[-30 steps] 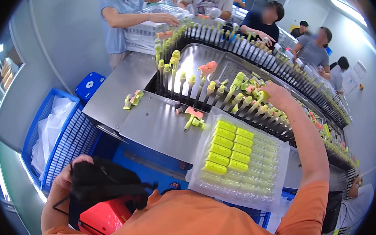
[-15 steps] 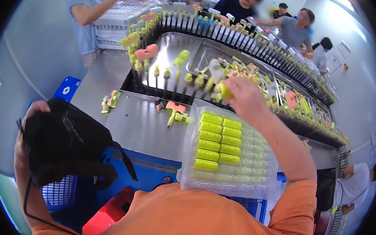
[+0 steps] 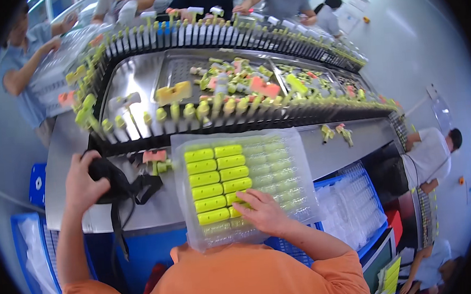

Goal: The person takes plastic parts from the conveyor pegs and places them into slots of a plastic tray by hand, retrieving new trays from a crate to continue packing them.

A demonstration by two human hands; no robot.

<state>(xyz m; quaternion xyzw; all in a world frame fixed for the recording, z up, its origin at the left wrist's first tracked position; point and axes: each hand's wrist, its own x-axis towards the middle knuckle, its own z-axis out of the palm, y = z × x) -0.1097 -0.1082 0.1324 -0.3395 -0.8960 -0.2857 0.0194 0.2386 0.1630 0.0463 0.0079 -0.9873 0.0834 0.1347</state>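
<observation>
At 9 o'clock, the left hand [image 3: 83,184] curls closed around a black strapped device [image 3: 109,177] on the steel table [image 3: 72,213], forearm rising steeply from the lower edge. At 6 o'clock, the right hand [image 3: 262,212] lies loosely open, fingers spread, on the near edge of a clear plastic tray [image 3: 293,167]. The tray holds 2 columns of yellow caps [image 3: 211,176], just left of the fingertips.

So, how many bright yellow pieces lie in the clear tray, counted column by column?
Left column of bright yellow pieces: 6
Second column: 6, the nearest one partly under the right hand
Total in the clear tray: 12
</observation>
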